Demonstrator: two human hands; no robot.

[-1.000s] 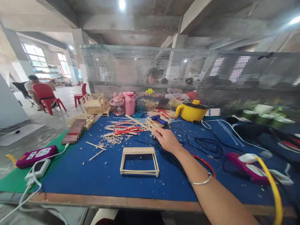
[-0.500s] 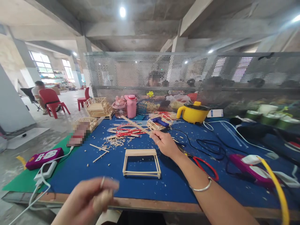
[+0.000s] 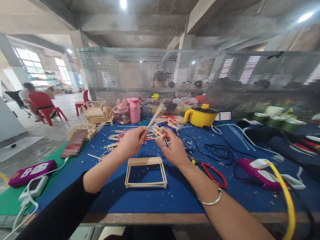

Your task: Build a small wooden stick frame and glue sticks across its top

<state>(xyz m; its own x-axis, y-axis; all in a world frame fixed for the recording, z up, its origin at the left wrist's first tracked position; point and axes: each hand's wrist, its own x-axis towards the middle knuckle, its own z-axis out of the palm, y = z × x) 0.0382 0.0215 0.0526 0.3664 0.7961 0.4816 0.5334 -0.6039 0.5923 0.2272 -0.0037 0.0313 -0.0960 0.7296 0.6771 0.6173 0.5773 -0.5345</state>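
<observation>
My left hand point(image 3: 131, 141) is closed around a thin wooden stick point(image 3: 155, 115) that points up and to the right. My right hand point(image 3: 172, 150) hovers just right of it, fingers curled in a pinch; what it holds, if anything, is too small to make out. Both hands are raised above a rectangular frame of wooden sticks point(image 3: 146, 172) lying on the blue table mat point(image 3: 180, 193). A pile of loose wooden and red sticks point(image 3: 117, 136) lies behind the hands.
Red-handled scissors point(image 3: 212, 173) and black cables lie right of the frame. A yellow pot point(image 3: 201, 116), pink bottles point(image 3: 134, 110) and stick models point(image 3: 97, 112) stand at the back by a mesh screen. A purple power strip point(image 3: 27, 168) lies left. People sit beyond.
My left hand rose from the table's near edge and took the long stick, which my right hand held before. The stick now tilts up to the right instead of left.
</observation>
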